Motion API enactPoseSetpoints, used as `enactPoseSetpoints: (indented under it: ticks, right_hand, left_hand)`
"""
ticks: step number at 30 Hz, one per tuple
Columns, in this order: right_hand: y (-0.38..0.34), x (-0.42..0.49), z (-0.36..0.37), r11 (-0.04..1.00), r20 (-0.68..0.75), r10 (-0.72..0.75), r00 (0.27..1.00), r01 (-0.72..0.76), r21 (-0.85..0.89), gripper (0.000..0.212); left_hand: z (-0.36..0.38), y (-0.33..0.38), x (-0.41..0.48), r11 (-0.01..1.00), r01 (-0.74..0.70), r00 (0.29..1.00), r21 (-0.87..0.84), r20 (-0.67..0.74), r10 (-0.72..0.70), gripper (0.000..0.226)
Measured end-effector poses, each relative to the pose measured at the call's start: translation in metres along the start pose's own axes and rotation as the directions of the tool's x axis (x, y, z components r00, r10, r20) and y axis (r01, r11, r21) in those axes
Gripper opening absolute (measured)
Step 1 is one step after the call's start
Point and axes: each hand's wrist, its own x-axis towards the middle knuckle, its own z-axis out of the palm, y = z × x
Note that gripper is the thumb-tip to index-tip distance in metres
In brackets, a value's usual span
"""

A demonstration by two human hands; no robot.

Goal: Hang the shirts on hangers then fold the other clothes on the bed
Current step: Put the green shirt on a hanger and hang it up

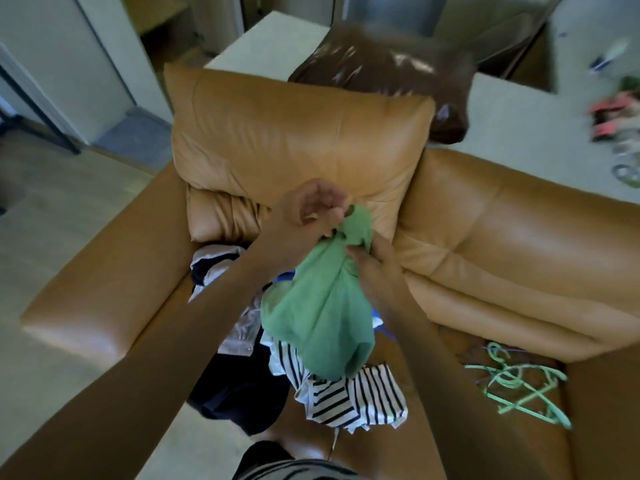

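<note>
light: soft, even, dimmish | glare: sheen on leather sofa | blur: top-right corner smeared | edges: wide-angle bowing

Green shirt, seemingly, in both grips

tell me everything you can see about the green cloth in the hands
The green cloth is a plain, soft, thin-looking garment, bunched and hanging in wrinkled folds above the clothes pile on the brown sofa. The left hand pinches its top end; the right hand grips it just below. Its type cannot be told.
</note>
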Motion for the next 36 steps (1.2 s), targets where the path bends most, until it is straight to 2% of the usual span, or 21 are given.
enactPoseSetpoints:
  ticks: [2, 4, 6, 8, 10, 13, 15, 19, 22, 24, 25, 27, 29, 30, 31, 32, 34, 36]
  right_hand:
    - [-0.023, -0.007, -0.023, 0.991, -0.015, -0.004, 1.000, 0.006, 0.131, 0.016]
    - [-0.041, -0.014, -0.051, 0.984, 0.047, -0.004, 0.999, -0.004, 0.177, 0.024]
    - [-0.058, -0.024, -0.074, 0.985, 0.096, -0.034, 0.995, 0.017, 0.169, 0.024]
    - [-0.069, -0.031, -0.096, 0.989, 0.083, -0.077, 0.994, 0.066, 0.132, 0.016]
    - [-0.079, -0.037, -0.113, 0.991, 0.072, -0.082, 0.994, 0.074, 0.109, 0.014]
    - [-0.095, -0.045, -0.140, 0.990, 0.033, -0.131, 0.991, 0.129, 0.063, 0.021]
    - [-0.101, -0.049, -0.155, 0.983, 0.019, -0.185, 0.983, 0.185, 0.014, 0.019]
    - [-0.103, -0.054, -0.180, 0.964, -0.001, -0.262, 0.965, 0.262, -0.050, 0.034]
    - [-0.104, -0.053, -0.188, 0.932, -0.069, -0.339, 0.938, 0.325, -0.158, 0.048]
    - [-0.101, -0.050, -0.189, 0.897, -0.222, -0.414, 0.883, 0.353, -0.267, 0.047]
    - [-0.099, -0.049, -0.190, 0.877, -0.336, -0.451, 0.827, 0.340, -0.340, 0.046]
    - [-0.091, -0.051, -0.193, 0.841, -0.558, -0.524, 0.643, 0.285, -0.460, 0.055]
    - [-0.082, -0.057, -0.190, 0.806, -0.663, -0.590, 0.461, 0.282, -0.521, 0.058]
    - [-0.078, -0.061, -0.185, 0.786, -0.675, -0.618, 0.404, 0.318, -0.530, 0.055]
    - [-0.074, -0.066, -0.179, 0.769, -0.663, -0.638, 0.392, 0.367, -0.523, 0.051]
    - [-0.071, -0.070, -0.172, 0.766, -0.637, -0.639, 0.431, 0.431, -0.477, 0.048]
    - [-0.070, -0.075, -0.161, 0.761, -0.509, -0.641, 0.574, 0.558, -0.329, 0.053]
    - [-0.075, -0.073, -0.160, 0.731, -0.350, -0.681, 0.643, 0.625, -0.274, 0.067]
  left_hand:
    - [0.005, 0.000, 0.007, 0.998, 0.033, 0.999, 0.045, 0.003, -0.033, 0.027]
    - [0.013, 0.001, 0.011, 0.992, 0.055, 0.995, 0.112, 0.072, -0.063, 0.049]
    - [0.022, 0.005, 0.017, 0.960, -0.072, 0.984, 0.272, 0.176, 0.024, 0.077]
    - [0.035, 0.021, 0.026, 0.932, -0.171, 0.948, 0.319, 0.309, 0.068, 0.089]
    - [0.051, 0.041, 0.037, 0.920, -0.207, 0.910, 0.332, 0.410, 0.056, 0.072]
    - [0.080, 0.074, 0.045, 0.870, -0.323, 0.899, 0.372, 0.408, 0.159, 0.004]
    - [0.093, 0.096, 0.049, 0.848, -0.364, 0.905, 0.384, 0.360, 0.226, 0.016]
    - [0.118, 0.142, 0.060, 0.803, -0.406, 0.893, 0.436, 0.377, 0.246, 0.026]
    - [0.139, 0.169, 0.069, 0.807, -0.355, 0.912, 0.471, 0.363, 0.189, 0.029]
    - [0.151, 0.183, 0.071, 0.830, -0.294, 0.929, 0.475, 0.346, 0.131, 0.035]
    - [0.156, 0.189, 0.072, 0.845, -0.248, 0.942, 0.473, 0.321, 0.097, 0.036]
    - [0.166, 0.200, 0.072, 0.899, -0.106, 0.975, 0.425, 0.221, 0.011, 0.029]
    - [0.176, 0.210, 0.074, 0.952, 0.075, 0.983, 0.296, 0.141, -0.121, 0.025]
    - [0.181, 0.214, 0.076, 0.959, 0.165, 0.973, 0.229, 0.120, -0.196, 0.024]
    - [0.184, 0.218, 0.077, 0.955, 0.249, 0.957, 0.163, 0.111, -0.268, 0.025]
    - [0.187, 0.222, 0.078, 0.944, 0.315, 0.938, 0.099, 0.117, -0.325, 0.026]
    - [0.192, 0.226, 0.078, 0.922, 0.388, 0.910, -0.004, 0.161, -0.382, 0.029]
    - [0.196, 0.227, 0.076, 0.922, 0.383, 0.911, -0.064, 0.193, -0.365, 0.021]
